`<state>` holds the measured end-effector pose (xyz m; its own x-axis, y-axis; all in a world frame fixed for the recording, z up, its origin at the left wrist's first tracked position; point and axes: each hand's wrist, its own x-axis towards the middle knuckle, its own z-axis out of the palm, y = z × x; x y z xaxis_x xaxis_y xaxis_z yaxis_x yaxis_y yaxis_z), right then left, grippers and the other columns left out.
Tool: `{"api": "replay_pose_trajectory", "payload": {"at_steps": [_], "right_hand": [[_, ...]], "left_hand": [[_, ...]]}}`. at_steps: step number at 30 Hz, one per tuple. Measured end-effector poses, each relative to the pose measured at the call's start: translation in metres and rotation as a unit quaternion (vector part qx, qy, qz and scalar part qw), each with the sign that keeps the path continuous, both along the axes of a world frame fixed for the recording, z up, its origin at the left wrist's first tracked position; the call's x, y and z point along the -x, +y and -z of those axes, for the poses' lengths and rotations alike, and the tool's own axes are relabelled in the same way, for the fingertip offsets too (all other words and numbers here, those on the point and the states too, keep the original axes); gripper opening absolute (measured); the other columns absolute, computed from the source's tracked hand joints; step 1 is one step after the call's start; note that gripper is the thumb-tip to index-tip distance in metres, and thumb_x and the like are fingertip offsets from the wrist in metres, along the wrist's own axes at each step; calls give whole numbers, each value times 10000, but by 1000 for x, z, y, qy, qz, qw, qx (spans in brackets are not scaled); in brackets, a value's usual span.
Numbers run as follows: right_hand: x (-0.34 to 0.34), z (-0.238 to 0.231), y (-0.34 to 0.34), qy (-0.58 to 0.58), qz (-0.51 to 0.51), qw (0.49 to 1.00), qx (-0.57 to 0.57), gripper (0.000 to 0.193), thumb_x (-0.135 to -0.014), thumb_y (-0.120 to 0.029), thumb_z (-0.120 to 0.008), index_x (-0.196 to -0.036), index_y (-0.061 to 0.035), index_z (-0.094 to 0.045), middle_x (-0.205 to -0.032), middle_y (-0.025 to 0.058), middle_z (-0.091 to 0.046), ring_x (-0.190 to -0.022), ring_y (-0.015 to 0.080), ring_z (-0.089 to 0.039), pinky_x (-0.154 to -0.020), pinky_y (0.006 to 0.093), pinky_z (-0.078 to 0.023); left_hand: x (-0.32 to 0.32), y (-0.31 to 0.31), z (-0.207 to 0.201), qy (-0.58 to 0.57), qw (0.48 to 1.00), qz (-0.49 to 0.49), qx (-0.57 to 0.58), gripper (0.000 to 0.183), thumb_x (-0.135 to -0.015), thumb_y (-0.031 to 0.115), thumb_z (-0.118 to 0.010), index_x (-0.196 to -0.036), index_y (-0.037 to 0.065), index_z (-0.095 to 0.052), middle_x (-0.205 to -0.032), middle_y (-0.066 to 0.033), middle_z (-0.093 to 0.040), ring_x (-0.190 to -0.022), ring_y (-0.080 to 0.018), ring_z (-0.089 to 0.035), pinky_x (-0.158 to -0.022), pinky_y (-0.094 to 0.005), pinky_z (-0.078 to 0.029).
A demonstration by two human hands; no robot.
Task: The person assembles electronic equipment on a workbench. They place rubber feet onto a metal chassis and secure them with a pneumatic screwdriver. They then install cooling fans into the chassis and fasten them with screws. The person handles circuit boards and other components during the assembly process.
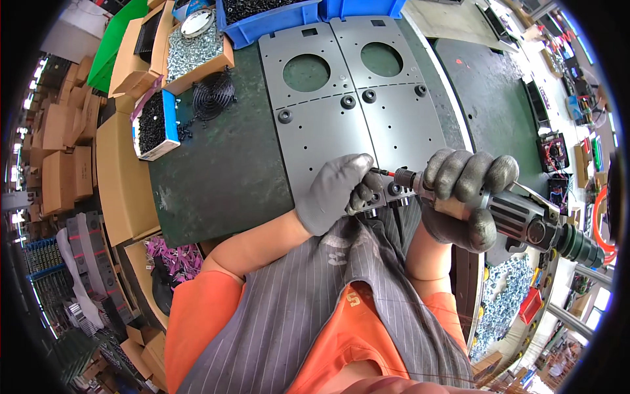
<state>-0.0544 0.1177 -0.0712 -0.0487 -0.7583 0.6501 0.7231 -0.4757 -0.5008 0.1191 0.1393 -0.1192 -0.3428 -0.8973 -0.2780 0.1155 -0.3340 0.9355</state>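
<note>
My right hand [469, 197], in a grey glove, wraps round a power screwdriver [522, 217] with a dark ribbed body, lying level and pointing left. Its thin bit [392, 173] has a red band and a dark tip. My left hand [338, 190], gloved too, is closed at that tip; what its fingers pinch is too small and hidden to name. Beneath the hands lie two flat grey metal panels [321, 131], side by side, each with a large round cutout at the far end. Round black feet [369, 96] sit on both panels, some at the near edge beside my left fingers.
A green-topped bench [223, 177] carries the panels. At the far left stand a white-and-blue box of black screws [172, 121], a black fan grille [214, 96] and a carton of silver screws [226, 56]. Blue bins [272, 21] line the far edge. Silver parts [502, 302] lie at the lower right.
</note>
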Motion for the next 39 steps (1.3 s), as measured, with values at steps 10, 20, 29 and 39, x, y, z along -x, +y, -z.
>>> {"api": "replay_pose_trajectory", "payload": {"at_steps": [10, 20, 29, 39], "right_hand": [[-8, 11, -8, -50, 76, 994, -60, 403, -746, -176, -655, -1077, -104, -436, -734, 54, -492, -579, 204, -525, -555, 382, -466], [-3, 18, -41, -49, 25, 991, -119, 382, -791, -211, -597, -1125, -85, -460, -832, 48, -493, -756, 187, -469, -696, 357, -360], [25, 12, -75, -43, 33, 987, -154, 385, -797, -221, -582, -1146, -82, -497, -840, 66, -566, -751, 217, -525, -730, 399, -431], [51, 23, -181, 130, 320, 925, -161, 355, -742, -46, -599, -1047, 72, -462, -745, 190, -600, -624, 297, -629, -616, 417, -549]], "left_hand": [[0, -7, 4, 152, 981, -52, -110, 329, -1004, 271, -451, -923, 20, -649, -734, -12, -627, -588, -56, -537, -552, -201, -454], [-7, -20, 20, 116, 989, 63, -71, 584, -1022, 435, -213, -1058, 7, -609, -729, -13, -573, -541, -76, -495, -521, -198, -415], [-12, -21, 21, 197, 971, 9, -135, 421, -1011, 315, -334, -1069, 8, -617, -727, 16, -545, -569, -56, -482, -523, -193, -414], [-7, -19, 43, 352, 920, 11, -171, 445, -766, -18, -417, -1193, -17, -540, -1069, -103, -615, -940, -194, -608, -798, -306, -504]]}}
